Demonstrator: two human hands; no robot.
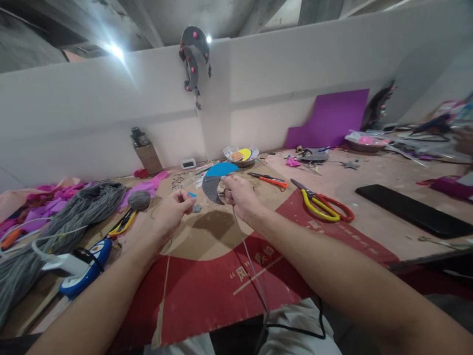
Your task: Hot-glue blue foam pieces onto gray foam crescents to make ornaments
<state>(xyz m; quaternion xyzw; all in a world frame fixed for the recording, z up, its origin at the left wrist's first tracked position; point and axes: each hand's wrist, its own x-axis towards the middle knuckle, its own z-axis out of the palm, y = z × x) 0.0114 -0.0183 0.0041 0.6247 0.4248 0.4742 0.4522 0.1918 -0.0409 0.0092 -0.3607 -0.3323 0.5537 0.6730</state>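
Observation:
My right hand is closed on a crescent, part bright blue and part wrapped in grey yarn, held tilted above the cardboard. A strand of grey yarn runs from below this hand down toward my lap. My left hand is to the left of the crescent, thumb and fingers pinched together. A small blue piece shows by its fingertips; whether they grip it I cannot tell. A small grey star-like scrap lies just beyond those fingers.
Right of the crescent lie an orange utility knife, scissors and a black phone-like slab. At left are a grey yarn skein, a yarn ball and a blue-white device. A bowl stands behind.

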